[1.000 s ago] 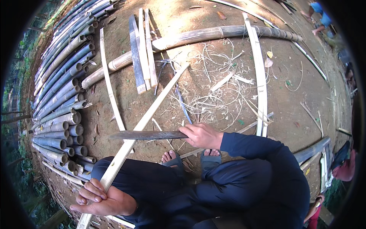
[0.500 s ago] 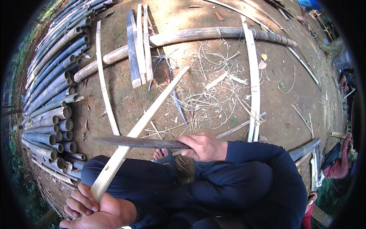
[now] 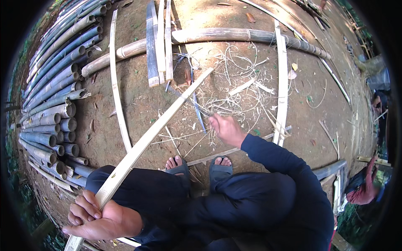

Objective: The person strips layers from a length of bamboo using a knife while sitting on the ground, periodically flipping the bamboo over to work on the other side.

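- We see a pile of bamboo poles [image 3: 50, 104] stacked along the left edge of the frame, cut ends toward us, well apart from both hands.
- Our long split bamboo strip [image 3: 155, 134] runs on a diagonal from the lower left up to the centre top, its far end above the loose shavings [image 3: 234, 88] on the dirt ground [image 3: 125, 54].
- Our left hand [image 3: 98, 215], lower left, is closed around the near end of the strip; it is the only hand on it.
- Our right hand [image 3: 226, 129], centre frame, lies just right of the strip's middle, not touching it; whether it grips anything we cannot tell.
- Our sandalled feet [image 3: 197, 165] sit between the hands.
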A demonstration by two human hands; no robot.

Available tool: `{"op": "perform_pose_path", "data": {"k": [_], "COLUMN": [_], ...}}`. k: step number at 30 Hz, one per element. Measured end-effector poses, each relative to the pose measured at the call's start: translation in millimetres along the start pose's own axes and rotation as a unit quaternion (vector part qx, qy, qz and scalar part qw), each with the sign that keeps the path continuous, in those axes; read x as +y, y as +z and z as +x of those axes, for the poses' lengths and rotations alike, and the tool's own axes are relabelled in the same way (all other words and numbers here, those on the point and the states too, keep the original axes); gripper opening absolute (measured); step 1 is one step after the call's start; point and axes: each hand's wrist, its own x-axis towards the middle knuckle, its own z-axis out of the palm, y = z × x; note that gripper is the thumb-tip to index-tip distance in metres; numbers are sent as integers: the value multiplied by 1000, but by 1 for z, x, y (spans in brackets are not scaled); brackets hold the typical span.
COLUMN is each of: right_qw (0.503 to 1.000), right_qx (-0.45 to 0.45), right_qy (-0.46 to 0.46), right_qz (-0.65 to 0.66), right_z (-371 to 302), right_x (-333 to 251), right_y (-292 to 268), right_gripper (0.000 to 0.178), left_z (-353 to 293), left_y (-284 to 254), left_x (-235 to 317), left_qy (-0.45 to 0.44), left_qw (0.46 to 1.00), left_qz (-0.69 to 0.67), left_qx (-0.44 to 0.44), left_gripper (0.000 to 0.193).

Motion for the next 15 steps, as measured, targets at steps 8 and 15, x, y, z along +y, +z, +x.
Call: {"op": "perform_pose_path", "data": {"k": [8,15], "right_qw": [997,986], "right_qx": [4,-22], "right_qy": [-62,109], "right_qz": [-43,-124], "right_z": [-5,30], "right_x": [-23,38], "right_y": [-1,-16], "right_gripper": [39,40], "left_z": [-5,6], "left_y": [7,-2], "left_x": [-4,-16], "left_qy": [23,-35], "left_qw": [999,994], "left_qz": [31,-98], "left_qx": [19,17], "left_gripper": [51,46]}}
